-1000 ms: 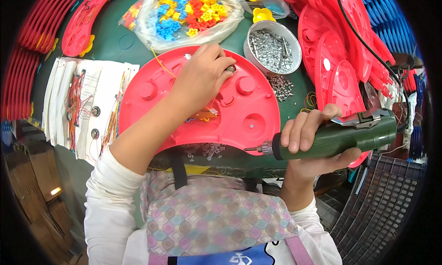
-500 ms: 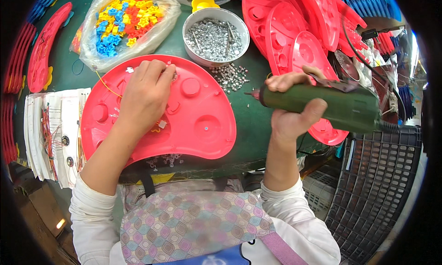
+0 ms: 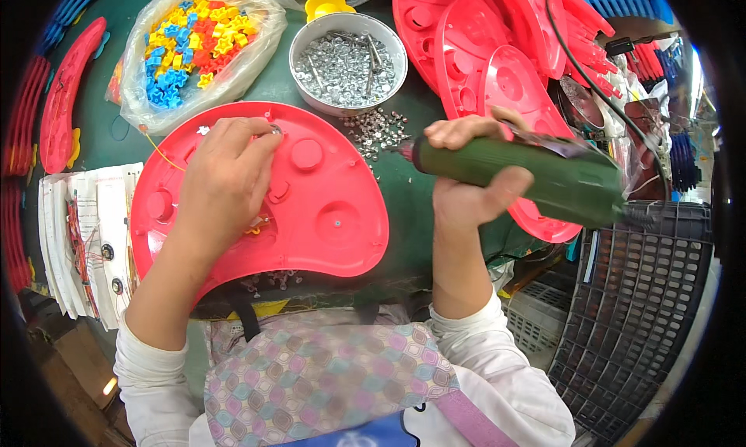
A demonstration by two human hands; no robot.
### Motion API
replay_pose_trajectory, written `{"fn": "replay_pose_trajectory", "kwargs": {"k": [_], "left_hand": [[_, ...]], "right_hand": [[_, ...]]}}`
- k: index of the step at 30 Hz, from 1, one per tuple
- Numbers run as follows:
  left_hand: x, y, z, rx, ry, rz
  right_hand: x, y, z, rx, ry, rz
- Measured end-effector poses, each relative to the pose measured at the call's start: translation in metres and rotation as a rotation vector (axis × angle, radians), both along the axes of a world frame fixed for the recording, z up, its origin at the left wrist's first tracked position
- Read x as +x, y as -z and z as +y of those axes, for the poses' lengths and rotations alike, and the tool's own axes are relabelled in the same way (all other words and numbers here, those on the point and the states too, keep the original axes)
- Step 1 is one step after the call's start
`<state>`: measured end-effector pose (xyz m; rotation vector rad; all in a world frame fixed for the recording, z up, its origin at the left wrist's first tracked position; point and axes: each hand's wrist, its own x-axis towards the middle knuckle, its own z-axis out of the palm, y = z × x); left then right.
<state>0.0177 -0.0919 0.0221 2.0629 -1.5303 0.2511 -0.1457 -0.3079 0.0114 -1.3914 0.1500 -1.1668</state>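
Observation:
My right hand is wrapped round a dark green electric screwdriver, held level above the table with its bit end pointing left. That bit is blurred. Under my left hand lies a pink-red, bean-shaped plastic panel with round bosses and hollows. The left thumb and fingers are pinched together at the panel's far edge, beside a small round metal part; whether they grip it is hidden. A yellow wire runs onto the panel from the left.
A bowl of small metal hardware stands beyond the panel, with loose screws spilled beside it. A plastic bag of coloured star pieces sits far left. More pink-red panels are piled far right. Wired parts lie on the left.
The whole view has shifted a little. My right hand and the screwdriver have moved slightly left, nearer the panel. My left hand keeps its pinch at the panel's far edge.

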Motion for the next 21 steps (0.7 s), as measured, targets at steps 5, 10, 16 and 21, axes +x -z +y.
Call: {"fn": "replay_pose_trajectory", "kwargs": {"k": [5, 10, 16, 21], "left_hand": [[-0.029, -0.018, -0.011, -0.011, 0.080, 0.546], [-0.047, -0.010, -0.016, 0.001, 0.174, 0.882], [-0.053, 0.012, -0.005, -0.051, 0.219, 0.547], [-0.056, 0.013, 0.001, -0.040, 0.234, 0.527]], "right_hand": [[-0.007, -0.036, 0.010, 0.116, -0.170, -0.268], [-0.016, -0.044, 0.038, 0.250, -0.300, -0.262], [-0.019, -0.028, 0.050, 0.198, -0.378, -0.222], [-0.024, -0.027, 0.057, 0.123, -0.405, -0.194]]}}
